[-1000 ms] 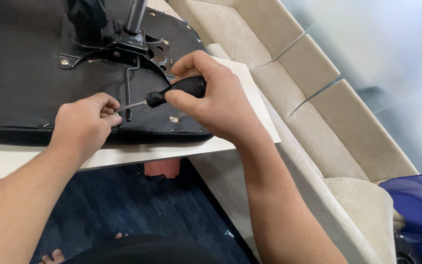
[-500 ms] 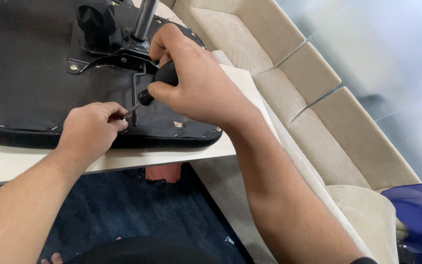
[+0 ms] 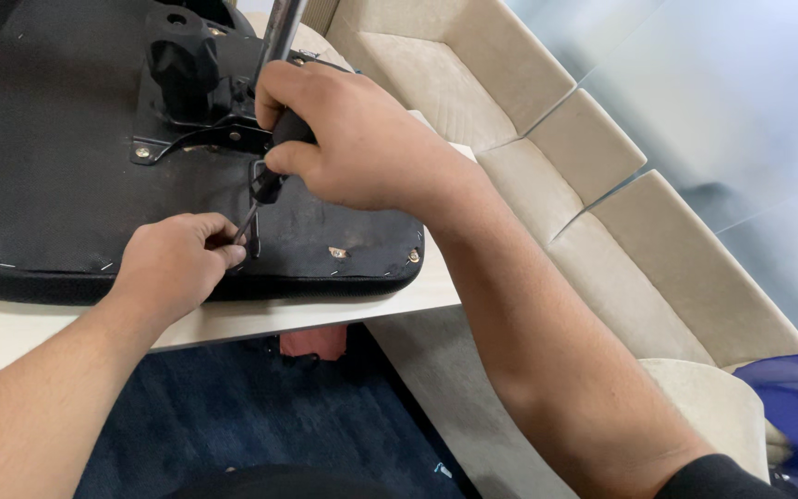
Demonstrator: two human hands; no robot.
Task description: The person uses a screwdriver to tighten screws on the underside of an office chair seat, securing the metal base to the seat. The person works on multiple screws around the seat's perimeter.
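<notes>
My left hand (image 3: 177, 263) is curled, pinching the tip of the screwdriver (image 3: 265, 180) against the upturned black chair seat (image 3: 57, 166). At one o'clock from it, my right hand (image 3: 357, 139) wraps tight around the black handle, shaft slanting down toward seven o'clock. Beyond stands the metal bracket (image 3: 200, 102).
</notes>
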